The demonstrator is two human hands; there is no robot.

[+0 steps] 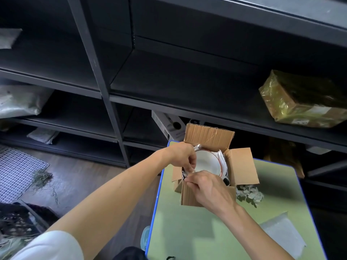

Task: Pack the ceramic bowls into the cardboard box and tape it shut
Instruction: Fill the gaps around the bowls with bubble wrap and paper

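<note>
Bowl (206, 162) sits in open box (242, 166) on tabletop (187, 231). Left hand (182, 156) grips its left rim; right hand (208, 188) pinches packing (184, 175) at the near-left corner.

left hand (183, 156): arm outstretched, fingers curled on rim of bowl (206, 162) | right hand (206, 186): fingertips pinching wrapping (184, 174), just beside left

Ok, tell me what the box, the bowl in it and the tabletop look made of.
Box: corrugated cardboard, matte brown, ribbed flap. Bowl: apparently glazed ceramic, smooth white, reddish rim. Tabletop: smooth pale-green surface, perhaps laminate or plastic, blue edging.
</note>
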